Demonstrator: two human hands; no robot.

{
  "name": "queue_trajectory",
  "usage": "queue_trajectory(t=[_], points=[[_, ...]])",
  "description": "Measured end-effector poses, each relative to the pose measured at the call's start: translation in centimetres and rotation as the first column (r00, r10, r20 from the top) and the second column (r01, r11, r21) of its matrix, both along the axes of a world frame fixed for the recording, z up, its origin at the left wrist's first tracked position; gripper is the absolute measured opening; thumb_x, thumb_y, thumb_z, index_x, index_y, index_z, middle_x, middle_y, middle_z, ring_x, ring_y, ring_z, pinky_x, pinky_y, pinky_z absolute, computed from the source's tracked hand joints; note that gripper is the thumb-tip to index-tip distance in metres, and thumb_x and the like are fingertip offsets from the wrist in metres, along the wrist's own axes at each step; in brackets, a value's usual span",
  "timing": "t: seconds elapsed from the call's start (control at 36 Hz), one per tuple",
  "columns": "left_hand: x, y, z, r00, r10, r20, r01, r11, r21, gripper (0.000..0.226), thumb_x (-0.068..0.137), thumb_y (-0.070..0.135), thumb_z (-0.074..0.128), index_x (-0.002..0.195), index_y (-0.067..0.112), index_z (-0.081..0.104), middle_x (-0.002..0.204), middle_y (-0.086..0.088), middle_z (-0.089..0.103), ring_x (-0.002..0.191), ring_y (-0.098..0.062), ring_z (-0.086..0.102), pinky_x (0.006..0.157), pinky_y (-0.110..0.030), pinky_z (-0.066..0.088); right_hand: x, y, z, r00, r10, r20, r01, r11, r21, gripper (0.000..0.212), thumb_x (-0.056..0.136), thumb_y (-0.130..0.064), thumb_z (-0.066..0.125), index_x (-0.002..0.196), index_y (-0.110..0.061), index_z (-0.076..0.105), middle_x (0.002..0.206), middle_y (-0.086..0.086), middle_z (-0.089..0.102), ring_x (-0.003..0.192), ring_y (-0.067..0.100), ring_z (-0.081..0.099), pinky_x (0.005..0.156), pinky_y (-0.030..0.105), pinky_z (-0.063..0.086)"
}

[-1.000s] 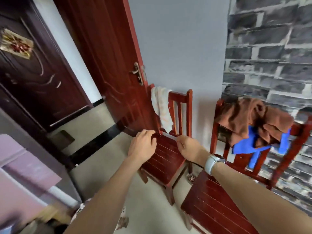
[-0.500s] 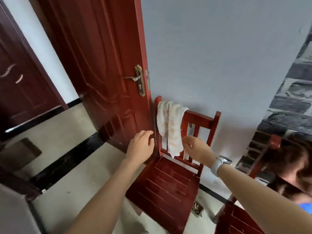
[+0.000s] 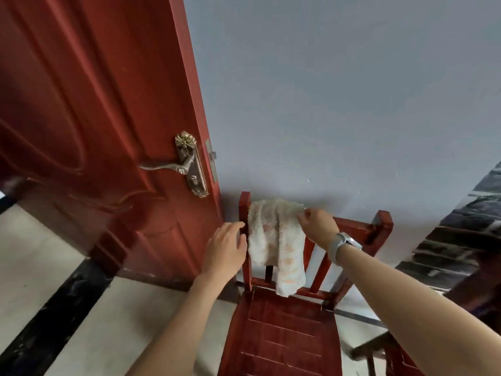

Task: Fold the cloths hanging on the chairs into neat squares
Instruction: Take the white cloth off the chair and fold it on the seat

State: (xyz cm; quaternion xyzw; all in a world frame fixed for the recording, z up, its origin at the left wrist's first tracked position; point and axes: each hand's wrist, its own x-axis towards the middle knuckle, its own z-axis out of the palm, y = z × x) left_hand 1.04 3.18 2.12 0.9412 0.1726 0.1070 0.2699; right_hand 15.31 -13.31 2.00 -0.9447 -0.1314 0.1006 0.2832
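A pale cloth with faint orange marks (image 3: 273, 237) hangs over the top rail of a red wooden chair (image 3: 284, 335), near its left post. My right hand (image 3: 317, 223), with a watch on the wrist, pinches the cloth's upper right edge at the rail. My left hand (image 3: 225, 248) is beside the chair's left post, fingers apart, touching the cloth's left edge; whether it grips anything I cannot see.
A red wooden door (image 3: 95, 118) with a brass handle (image 3: 184, 164) stands open just left of the chair. A grey wall is behind the chair. A dark brick wall (image 3: 466, 234) and part of a second chair (image 3: 393, 354) are at the right.
I have come closer to the chair and the view has tilted up. My right hand rose from the backrest slats to the cloth's top edge. The second chair's cloths left the view.
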Motion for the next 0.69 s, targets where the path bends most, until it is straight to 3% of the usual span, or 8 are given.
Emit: queue_trajectory(t=[0.08,0.14,0.19,0.28,0.39,0.53,0.61,0.69], points=[[0.5,0.8,-1.0,1.0,-0.027,-0.006,0.027,1.0,-0.017,0.035,0.095,0.019,0.043,0.129,0.013,0.049,0.128,-0.004,0.052,0.12,-0.02,0.047,0.102,-0.036,0.038,0.4,1.5,-0.9,0.999,-0.05,0.005,0.05,0.992,-0.119,0.033,0.089,-0.037,0.047,0.101,-0.007,0.055,0.109,0.013,0.05,0.107,0.03,0.045,0.087,0.04,0.044],[0.7,1.2,-1.3,0.999,-0.049,-0.011,0.049,0.998,-0.029,0.035,0.095,0.019,0.043,0.129,0.013,0.049,0.129,-0.002,0.052,0.121,-0.017,0.045,0.102,-0.033,0.037,0.2,2.2,-1.2,0.997,-0.063,0.048,0.07,0.986,-0.151,0.034,0.09,-0.032,0.047,0.114,-0.009,0.05,0.121,0.011,0.047,0.115,0.031,0.042,0.088,0.041,0.044],[0.9,1.3,-1.4,0.998,-0.067,-0.006,0.067,0.997,-0.038,0.035,0.095,0.018,0.043,0.129,0.013,0.048,0.129,-0.002,0.051,0.122,-0.017,0.044,0.103,-0.03,0.035,0.0,2.4,-1.4,0.993,-0.079,0.087,0.087,0.992,-0.09,0.025,0.09,-0.022,0.044,0.11,-0.007,0.05,0.116,0.012,0.05,0.11,0.032,0.045,0.085,0.04,0.043],[1.4,1.0,-1.1,0.995,-0.101,0.029,0.102,0.994,-0.044,0.036,0.093,0.017,0.047,0.128,0.011,0.049,0.127,-0.004,0.053,0.12,-0.017,0.046,0.102,-0.027,0.035,-0.5,1.5,-0.7,0.993,-0.119,0.014,0.114,0.973,0.202,0.015,0.091,-0.012,0.041,0.102,-0.005,0.048,0.093,0.01,0.057,0.081,0.028,0.055,0.068,0.039,0.046],[2.7,-0.4,0.3,0.977,-0.173,0.125,0.179,0.983,-0.038,0.037,0.091,0.017,0.053,0.127,0.01,0.05,0.124,-0.003,0.054,0.119,-0.017,0.047,0.103,-0.026,0.036,-0.7,-1.6,2.1,1.0,-0.006,-0.021,0.014,0.914,0.406,0.012,0.094,-0.014,0.043,0.105,-0.011,0.047,0.084,0.008,0.058,0.053,0.014,0.044,0.05,0.023,0.035],[5.1,-4.1,4.0,0.914,-0.352,0.199,0.362,0.932,-0.014,0.061,0.088,0.027,0.057,0.142,0.02,0.03,0.141,0.013,0.03,0.132,-0.001,0.021,0.109,-0.018,0.017,-0.9,-6.7,7.8,0.973,0.23,0.01,-0.207,0.859,0.469,0.019,0.093,-0.012,0.048,0.087,-0.025,0.059,0.079,0.004,0.063,0.069,0.018,0.053,0.066,0.031,0.043],[6.4,-7.3,6.5,0.861,-0.475,0.182,0.492,0.869,-0.059,0.072,0.086,0.032,0.061,0.144,0.031,0.018,0.141,0.025,0.012,0.134,0.004,0.004,0.11,-0.021,0.009,-1.5,-9.8,11.0,0.948,0.315,0.041,-0.304,0.862,0.406,0.017,0.092,-0.006,0.049,0.093,-0.014,0.064,0.093,0.004,0.067,0.085,0.013,0.061,0.079,0.022,0.047],[7.3,-10.5,8.6,0.813,-0.572,0.108,0.58,0.778,-0.24,0.056,0.086,0.032,0.061,0.135,0.04,0.036,0.127,0.044,0.018,0.132,0.008,0.011,0.107,-0.021,0.017,-2.3,-12.8,13.3,0.943,0.322,0.087,-0.331,0.87,0.365,0.015,0.092,-0.003,0.049,0.095,-0.007,0.064,0.091,0.009,0.068,0.079,0.015,0.061,0.077,0.026,0.048]])
